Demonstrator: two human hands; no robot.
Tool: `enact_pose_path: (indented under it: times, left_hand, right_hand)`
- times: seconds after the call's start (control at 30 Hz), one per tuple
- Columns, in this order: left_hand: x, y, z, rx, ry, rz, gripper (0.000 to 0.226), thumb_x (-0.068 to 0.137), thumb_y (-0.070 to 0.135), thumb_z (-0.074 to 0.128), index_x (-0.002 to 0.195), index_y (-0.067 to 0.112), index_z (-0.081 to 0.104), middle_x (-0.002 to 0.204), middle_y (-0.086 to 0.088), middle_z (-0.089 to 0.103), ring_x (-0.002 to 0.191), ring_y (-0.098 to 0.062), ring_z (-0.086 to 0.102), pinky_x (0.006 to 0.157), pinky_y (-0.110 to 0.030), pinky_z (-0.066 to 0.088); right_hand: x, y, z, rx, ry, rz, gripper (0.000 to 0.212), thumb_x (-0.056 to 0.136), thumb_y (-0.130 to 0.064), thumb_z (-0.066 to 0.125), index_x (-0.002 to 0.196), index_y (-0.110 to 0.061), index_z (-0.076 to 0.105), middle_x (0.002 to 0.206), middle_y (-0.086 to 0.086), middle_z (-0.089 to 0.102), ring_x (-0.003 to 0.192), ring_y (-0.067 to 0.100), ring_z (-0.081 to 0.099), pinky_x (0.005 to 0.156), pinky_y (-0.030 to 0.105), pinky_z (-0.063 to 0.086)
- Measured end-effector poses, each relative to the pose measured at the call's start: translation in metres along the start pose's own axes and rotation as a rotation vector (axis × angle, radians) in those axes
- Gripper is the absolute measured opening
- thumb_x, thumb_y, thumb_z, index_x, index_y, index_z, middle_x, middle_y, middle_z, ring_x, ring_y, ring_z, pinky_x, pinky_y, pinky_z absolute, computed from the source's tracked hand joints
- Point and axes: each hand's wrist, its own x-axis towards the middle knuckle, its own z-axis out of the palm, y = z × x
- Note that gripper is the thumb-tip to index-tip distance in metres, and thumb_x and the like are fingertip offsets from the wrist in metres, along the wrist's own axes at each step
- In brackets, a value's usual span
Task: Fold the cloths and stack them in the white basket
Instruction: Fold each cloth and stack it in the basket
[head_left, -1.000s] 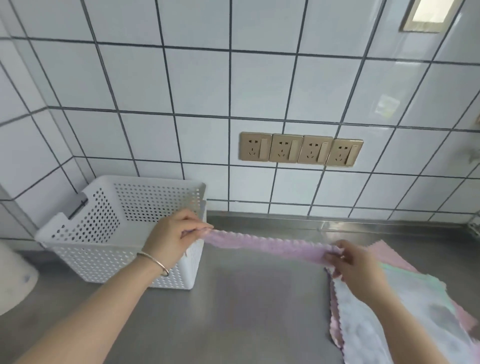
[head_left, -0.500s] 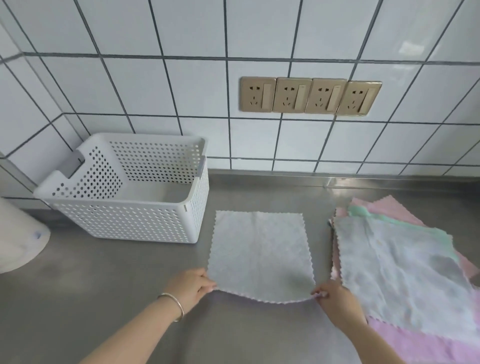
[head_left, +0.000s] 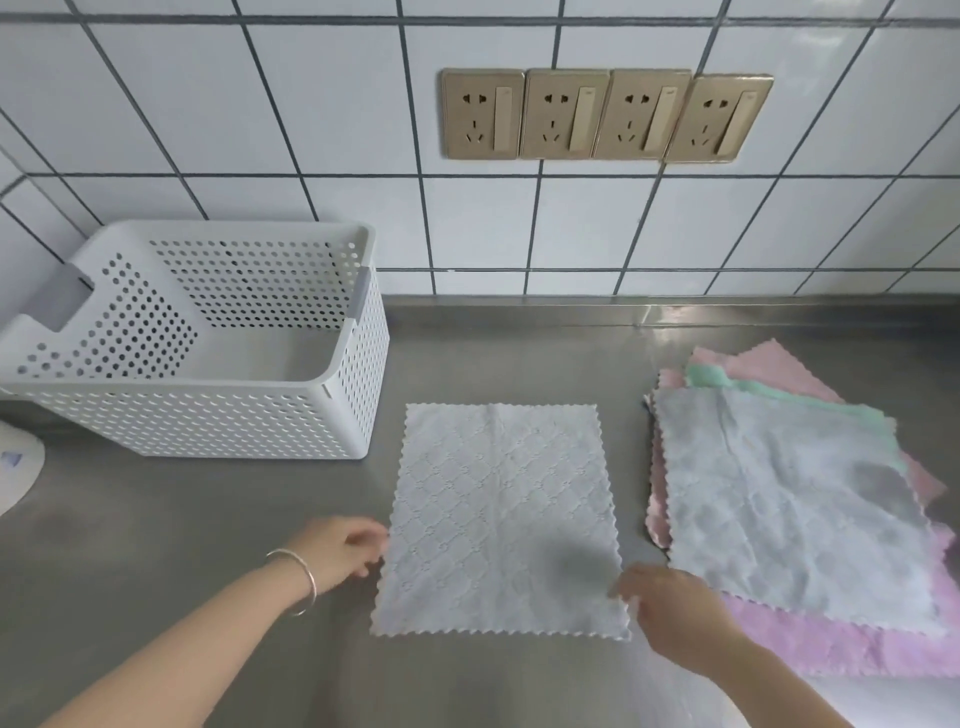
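A pale blue-grey cloth (head_left: 498, 519) with a zigzag edge lies spread flat on the steel counter, just right of the white perforated basket (head_left: 208, 415), which has nothing in it. My left hand (head_left: 340, 548), a bangle on its wrist, sits at the cloth's left edge with its fingers loosely curled and the tips just touching the edge. At the cloth's lower right edge, the fingertips of my right hand (head_left: 670, 610) rest on the fabric. Neither hand lifts the cloth.
A loose pile of unfolded cloths (head_left: 789, 499) lies to the right, grey on top, with green and pink below. A white object (head_left: 15, 467) shows at the far left edge. Behind the counter the tiled wall carries several gold sockets (head_left: 605, 114).
The cloth, held stretched in the air a second ago, was laid flat on the counter. My hands let go of its near corners and now sit at its side edges.
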Motion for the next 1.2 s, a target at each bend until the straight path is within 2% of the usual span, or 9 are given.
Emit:
enact_pose_path:
  times: [0.17, 0.27, 0.37, 0.47, 0.57, 0.77, 1.03, 1.1, 1.2]
  left_hand:
    - [0.051, 0.052, -0.004, -0.513, 0.119, -0.161, 0.015, 0.098, 0.021, 0.044, 0.112, 0.02, 0.045, 0.079, -0.005, 0.066, 0.056, -0.013, 0.061, 0.046, -0.017, 0.037]
    - [0.101, 0.068, 0.0, -0.692, 0.346, -0.266, 0.03, 0.096, 0.018, 0.047, 0.118, -0.004, 0.048, 0.05, -0.001, 0.063, 0.033, -0.004, 0.054, 0.042, -0.018, 0.039]
    - [0.135, 0.069, 0.006, -0.661, 0.48, -0.329, 0.029, 0.093, 0.015, 0.05, 0.11, -0.008, 0.05, 0.025, 0.005, 0.046, 0.025, -0.006, 0.047, 0.038, -0.014, 0.038]
    - [0.154, 0.069, 0.008, -0.647, 0.587, -0.338, 0.009, 0.089, 0.013, 0.051, 0.092, 0.005, 0.054, 0.039, -0.001, 0.053, 0.041, -0.021, 0.056, 0.047, -0.021, 0.042]
    - [0.171, 0.058, 0.009, -0.443, 0.562, -0.367, 0.017, 0.087, 0.02, 0.052, 0.091, 0.008, 0.063, 0.073, -0.014, 0.07, 0.073, -0.028, 0.068, 0.066, -0.029, 0.051]
    - [0.176, 0.051, 0.008, -0.251, 0.578, -0.367, 0.026, 0.092, 0.02, 0.048, 0.092, 0.006, 0.07, 0.089, -0.019, 0.07, 0.086, -0.033, 0.065, 0.074, -0.034, 0.05]
    - [0.167, 0.061, 0.01, -0.437, 0.655, -0.358, 0.013, 0.087, 0.013, 0.055, 0.096, 0.005, 0.059, 0.089, -0.019, 0.068, 0.084, -0.032, 0.065, 0.074, -0.036, 0.054]
    - [0.144, 0.073, 0.02, -0.214, 0.685, -0.221, 0.017, 0.09, 0.022, 0.054, 0.1, 0.009, 0.054, 0.092, -0.012, 0.063, 0.081, -0.029, 0.059, 0.068, -0.032, 0.046]
    - [0.106, 0.081, 0.059, 0.276, 0.717, 0.311, 0.03, 0.09, 0.028, 0.047, 0.113, 0.014, 0.058, 0.113, -0.004, 0.061, 0.1, -0.026, 0.059, 0.081, -0.037, 0.046]
  right_hand:
    - [0.08, -0.006, -0.034, 0.461, 0.169, 0.38, 0.026, 0.091, -0.019, 0.05, 0.11, -0.027, 0.066, 0.088, -0.009, 0.064, 0.08, 0.016, 0.061, 0.064, 0.023, 0.047]
    - [0.139, 0.004, -0.038, 0.712, 0.165, 0.593, 0.025, 0.082, -0.016, 0.052, 0.102, -0.02, 0.067, 0.093, 0.005, 0.07, 0.085, 0.028, 0.066, 0.077, 0.038, 0.056]
    - [0.17, 0.01, -0.032, 0.632, 0.128, 0.72, 0.031, 0.077, -0.018, 0.05, 0.105, -0.017, 0.066, 0.099, 0.011, 0.069, 0.09, 0.03, 0.065, 0.082, 0.038, 0.055]
    - [0.182, 0.009, -0.03, 0.553, 0.134, 0.776, 0.029, 0.083, -0.022, 0.05, 0.103, -0.009, 0.067, 0.104, 0.015, 0.066, 0.091, 0.031, 0.062, 0.078, 0.032, 0.05]
    - [0.192, 0.01, -0.025, 0.526, 0.118, 0.805, 0.032, 0.087, -0.029, 0.05, 0.098, -0.007, 0.069, 0.099, 0.014, 0.067, 0.081, 0.028, 0.057, 0.07, 0.028, 0.046]
    - [0.193, 0.013, -0.02, 0.376, 0.129, 0.787, 0.037, 0.093, -0.036, 0.046, 0.099, -0.006, 0.068, 0.099, 0.013, 0.067, 0.087, 0.027, 0.062, 0.072, 0.031, 0.047]
    - [0.179, -0.001, -0.022, 0.351, 0.294, 0.699, 0.024, 0.097, -0.021, 0.036, 0.109, -0.004, 0.048, 0.108, 0.016, 0.061, 0.095, 0.033, 0.059, 0.074, 0.036, 0.044]
    - [0.166, -0.016, -0.02, 0.261, 0.374, 0.586, 0.024, 0.095, -0.014, 0.034, 0.116, -0.008, 0.044, 0.116, 0.011, 0.053, 0.097, 0.028, 0.055, 0.075, 0.036, 0.044]
    - [0.14, -0.058, 0.013, 0.094, 0.453, 0.239, 0.04, 0.09, -0.016, 0.034, 0.127, -0.014, 0.047, 0.123, 0.004, 0.054, 0.107, 0.02, 0.054, 0.088, 0.033, 0.048]
